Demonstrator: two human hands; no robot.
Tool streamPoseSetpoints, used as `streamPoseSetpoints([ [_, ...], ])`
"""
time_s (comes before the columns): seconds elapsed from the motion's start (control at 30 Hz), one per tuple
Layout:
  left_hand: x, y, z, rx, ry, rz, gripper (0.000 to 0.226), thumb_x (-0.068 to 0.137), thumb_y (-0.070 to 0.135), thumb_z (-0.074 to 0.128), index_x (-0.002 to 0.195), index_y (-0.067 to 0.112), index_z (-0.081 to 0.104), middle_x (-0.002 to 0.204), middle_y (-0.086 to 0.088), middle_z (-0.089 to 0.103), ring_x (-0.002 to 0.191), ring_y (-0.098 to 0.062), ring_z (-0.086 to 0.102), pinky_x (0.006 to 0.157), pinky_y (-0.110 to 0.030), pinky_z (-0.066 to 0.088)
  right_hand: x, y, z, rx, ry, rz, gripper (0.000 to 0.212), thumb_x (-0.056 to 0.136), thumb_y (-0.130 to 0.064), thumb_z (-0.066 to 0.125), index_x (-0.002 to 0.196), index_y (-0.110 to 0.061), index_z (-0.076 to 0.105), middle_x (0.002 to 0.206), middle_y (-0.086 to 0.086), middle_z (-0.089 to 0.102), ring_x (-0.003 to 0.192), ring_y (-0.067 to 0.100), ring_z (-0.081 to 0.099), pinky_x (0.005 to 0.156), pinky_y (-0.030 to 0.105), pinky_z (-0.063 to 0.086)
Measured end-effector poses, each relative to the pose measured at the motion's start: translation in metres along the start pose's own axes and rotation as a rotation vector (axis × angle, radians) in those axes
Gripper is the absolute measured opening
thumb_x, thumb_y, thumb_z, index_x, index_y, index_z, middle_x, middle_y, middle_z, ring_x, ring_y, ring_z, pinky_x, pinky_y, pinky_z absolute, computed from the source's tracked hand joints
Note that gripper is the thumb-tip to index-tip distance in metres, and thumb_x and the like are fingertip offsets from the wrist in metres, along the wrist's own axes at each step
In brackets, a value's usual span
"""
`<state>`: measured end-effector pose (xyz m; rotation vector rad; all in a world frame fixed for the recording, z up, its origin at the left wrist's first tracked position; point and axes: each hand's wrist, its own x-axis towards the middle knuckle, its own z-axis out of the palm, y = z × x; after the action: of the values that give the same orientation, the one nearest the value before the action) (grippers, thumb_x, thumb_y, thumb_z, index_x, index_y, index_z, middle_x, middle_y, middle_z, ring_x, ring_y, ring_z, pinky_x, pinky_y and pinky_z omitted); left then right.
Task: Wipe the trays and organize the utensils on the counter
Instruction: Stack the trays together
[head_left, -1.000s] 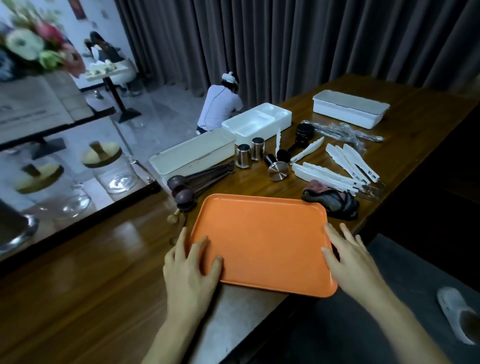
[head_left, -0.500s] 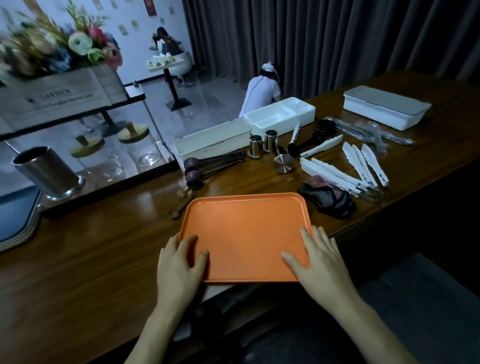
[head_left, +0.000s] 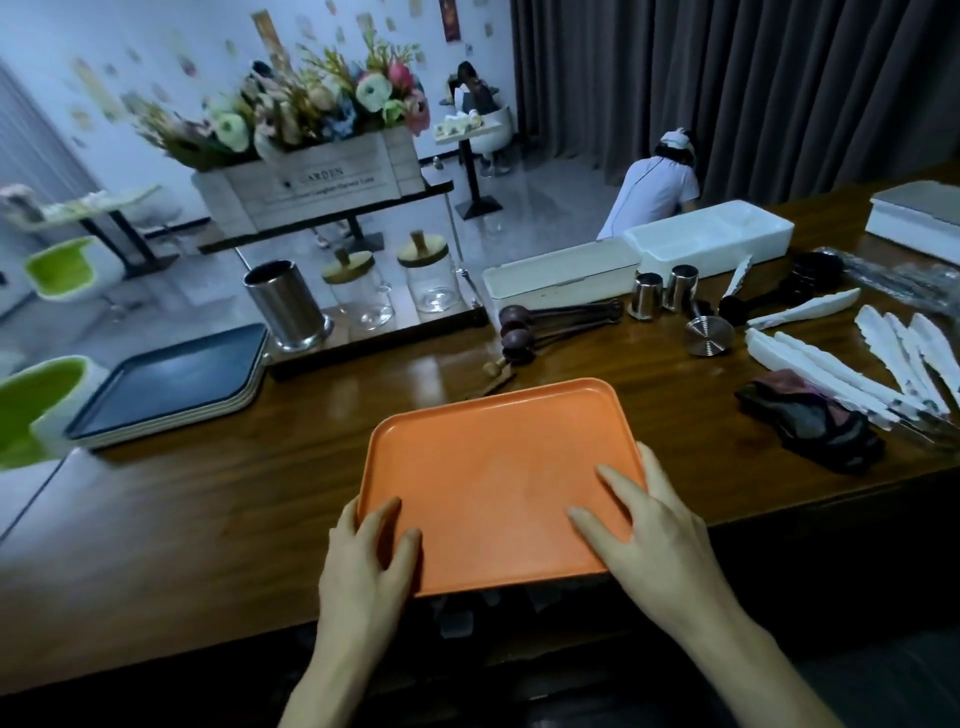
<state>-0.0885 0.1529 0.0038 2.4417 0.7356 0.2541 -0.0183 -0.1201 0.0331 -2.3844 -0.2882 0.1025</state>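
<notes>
An orange tray (head_left: 493, 467) lies on the wooden counter (head_left: 208, 499), its near edge hanging over the counter's front. My left hand (head_left: 366, 561) grips its near left corner, thumb on top. My right hand (head_left: 654, 540) holds its near right corner, fingers spread on the tray's surface. A dark crumpled cloth (head_left: 810, 418) lies to the right. White plastic utensils (head_left: 841, 364) and dark wooden spoons (head_left: 550, 325) lie behind it.
A stack of dark trays (head_left: 171, 382) sits at the left. A steel cup (head_left: 285, 304), two glass jars (head_left: 400, 283), white boxes (head_left: 711, 241), small steel cups (head_left: 662, 291) and a flower crate (head_left: 311, 182) stand along the back. A person (head_left: 649, 195) crouches beyond the counter.
My view has swung left, bringing the stack of dark trays into sight. The orange tray has shifted left along the counter with both hands on it, and my right hand moved onto its surface.
</notes>
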Motion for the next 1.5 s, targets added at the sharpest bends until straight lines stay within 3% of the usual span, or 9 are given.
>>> streamPoseSetpoints([
  [0.1,0.014,-0.042,-0.031,0.018,0.054,-0.047,0.049,0.097,0.048,0.06,0.142,0.029,0.057,0.16,-0.004,0.035,0.141,-0.027,0.042,0.11,-0.046,0.042,0.016,-0.036,0.037,-0.048,-0.098,-0.035,0.071,0.09,-0.068,0.049,0.147,-0.025,0.048,0.166,-0.002,0.01,0.138,0.023,0.043,0.111,0.033,0.036],
  [0.57,0.108,-0.232,-0.177,0.012,0.21,-0.125,0.039,0.095,0.044,0.064,0.131,0.029,0.066,0.152,0.001,0.044,0.132,-0.022,0.05,0.105,-0.041,0.045,0.067,-0.221,0.216,-0.067,-0.189,-0.141,0.058,0.094,-0.059,0.051,0.145,-0.031,0.05,0.166,-0.01,0.008,0.137,0.021,0.045,0.11,0.027,0.034],
  [0.73,0.143,-0.262,-0.2,0.008,0.245,-0.159,0.041,0.096,0.045,0.062,0.134,0.027,0.064,0.152,0.001,0.043,0.134,-0.024,0.047,0.107,-0.04,0.042,0.111,-0.257,0.253,-0.135,-0.254,-0.242,0.061,0.093,-0.061,0.05,0.146,-0.031,0.048,0.167,-0.005,0.007,0.133,0.026,0.049,0.11,0.035,0.038],
  [1.03,0.227,-0.297,-0.236,0.009,0.305,-0.205,0.045,0.095,0.05,0.061,0.135,0.028,0.063,0.15,-0.001,0.046,0.133,-0.023,0.049,0.11,-0.044,0.043,0.198,-0.325,0.3,-0.13,-0.228,-0.374,0.06,0.091,-0.061,0.052,0.142,-0.028,0.054,0.161,-0.001,0.023,0.122,0.03,0.057,0.101,0.038,0.047],
  [1.23,0.317,-0.314,-0.26,0.017,0.26,-0.142,0.044,0.096,0.046,0.062,0.135,0.026,0.064,0.15,-0.004,0.047,0.135,-0.025,0.048,0.11,-0.042,0.039,0.248,-0.375,0.331,-0.123,-0.135,-0.307,0.059,0.092,-0.06,0.051,0.14,-0.025,0.055,0.16,0.0,0.023,0.121,0.027,0.055,0.101,0.038,0.044],
  [1.5,0.416,-0.343,-0.27,-0.023,0.142,-0.055,0.045,0.096,0.045,0.062,0.135,0.023,0.065,0.148,-0.006,0.05,0.132,-0.028,0.051,0.112,-0.045,0.039,0.299,-0.417,0.378,-0.189,-0.08,-0.183,0.058,0.092,-0.06,0.051,0.139,-0.025,0.05,0.139,0.007,0.038,0.123,0.028,0.049,0.1,0.042,0.045],
])
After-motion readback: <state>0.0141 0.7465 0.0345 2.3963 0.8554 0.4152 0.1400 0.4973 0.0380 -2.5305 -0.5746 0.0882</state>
